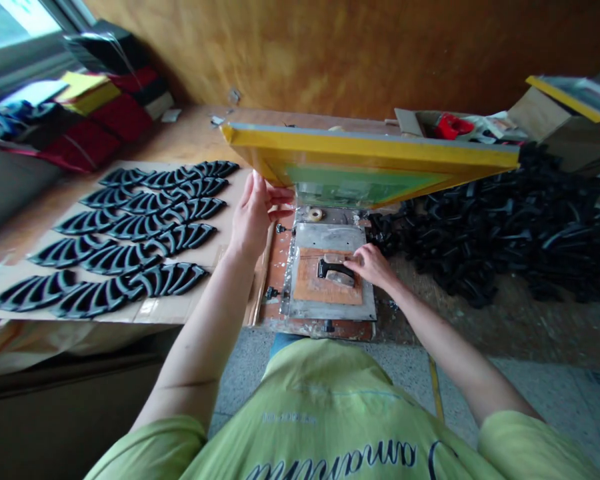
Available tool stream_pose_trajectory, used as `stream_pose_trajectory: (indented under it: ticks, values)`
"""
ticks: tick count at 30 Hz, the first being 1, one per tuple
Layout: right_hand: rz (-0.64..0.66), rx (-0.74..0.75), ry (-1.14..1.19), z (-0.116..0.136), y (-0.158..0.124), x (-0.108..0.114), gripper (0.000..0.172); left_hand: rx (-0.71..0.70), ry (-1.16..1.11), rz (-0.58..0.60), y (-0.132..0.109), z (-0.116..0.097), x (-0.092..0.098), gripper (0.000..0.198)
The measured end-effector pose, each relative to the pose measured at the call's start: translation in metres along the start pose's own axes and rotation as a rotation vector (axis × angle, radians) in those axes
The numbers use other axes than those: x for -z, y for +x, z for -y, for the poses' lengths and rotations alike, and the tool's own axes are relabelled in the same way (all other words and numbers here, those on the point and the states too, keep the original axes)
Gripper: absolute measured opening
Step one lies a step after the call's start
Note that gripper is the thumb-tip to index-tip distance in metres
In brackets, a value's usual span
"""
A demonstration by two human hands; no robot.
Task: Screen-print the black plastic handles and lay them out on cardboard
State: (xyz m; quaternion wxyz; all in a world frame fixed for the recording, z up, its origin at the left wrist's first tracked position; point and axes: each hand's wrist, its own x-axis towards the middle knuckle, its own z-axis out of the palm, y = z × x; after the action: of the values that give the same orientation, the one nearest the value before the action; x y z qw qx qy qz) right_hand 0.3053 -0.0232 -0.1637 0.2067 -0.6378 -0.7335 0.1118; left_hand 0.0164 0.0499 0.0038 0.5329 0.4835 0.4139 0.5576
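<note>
"Work area: state the surroundings."

"Brown varnished wood panelling closes off the far side of the wooden workbench. At far left, beside the window, sits a stack of red, yellow and black folder-like items. Nearer, a light-brown cardboard sheet carries rows of black curved parts. On the right lies a heaped pile of black curved parts; behind it, an open cardboard box contains a red object."

"Obstructions?"

"One: a yellow-edged rectangular frame with a green panel, standing raised and tilted above the far end of the grey metal plate. It hides part of the bench behind. A small tan ring lies under it."

"Position of the workpiece?"

"A single black arched plastic part rests on the orange-brown board atop the plate, directly before the wearer. It is next to the right hand and well apart from the left hand."

"Condition of the hands?"

"Right: thumb and fingers drawn together, pinching the part's right end. Left: half open, fingers spread at the frame's lower left corner; whether it grips the frame cannot be determined."
</note>
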Motion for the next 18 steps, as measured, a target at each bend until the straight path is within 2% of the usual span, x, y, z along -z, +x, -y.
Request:
stream_pose_trajectory:
  ticks: [2, 4, 5, 7, 8, 9, 11, 13, 14, 16, 18]
  values:
    - [0.086, 0.056, -0.091, 0.021, -0.01, -0.016, 0.023, 0.02, -0.031, -0.067, -0.007, 0.013, -0.003, 0.044]
    - [0.135, 0.003, -0.141, 0.037, -0.013, -0.021, 0.016, 0.141, -0.064, -0.083, -0.034, 0.041, -0.005, 0.047]
    - [0.147, -0.044, -0.149, 0.044, -0.014, -0.022, 0.015, 0.247, -0.073, -0.064, -0.054, 0.059, -0.006, 0.051]
    - [0.142, -0.117, -0.137, 0.059, -0.019, -0.024, 0.014, 0.657, -0.049, 0.193, -0.097, 0.094, -0.011, 0.058]
    - [0.127, -0.126, -0.127, 0.069, -0.024, -0.026, 0.015, 0.814, -0.052, 0.264, -0.118, 0.11, -0.014, 0.061]
    - [0.109, -0.11, -0.12, 0.08, -0.031, -0.029, 0.015, 0.883, -0.1, 0.253, -0.136, 0.122, -0.018, 0.061]
    - [0.096, 0.011, -0.099, 0.103, -0.047, -0.037, 0.017, 0.918, -0.218, 0.163, -0.157, 0.138, -0.024, 0.058]
    - [0.127, 0.215, -0.05, 0.118, -0.061, -0.041, 0.017, 0.86, -0.276, 0.014, -0.16, 0.142, -0.022, 0.05]
    - [0.144, 0.304, -0.024, 0.118, -0.064, -0.039, 0.017, 0.826, -0.256, -0.036, -0.155, 0.141, -0.016, 0.047]
    - [0.138, 0.354, -0.002, 0.094, -0.065, -0.026, 0.018, 0.746, -0.122, -0.075, -0.14, 0.137, 0.01, 0.044]
    - [0.065, 0.19, -0.071, 0.04, -0.059, -0.003, 0.023, 0.663, 0.081, -0.086, -0.125, 0.135, 0.053, 0.044]
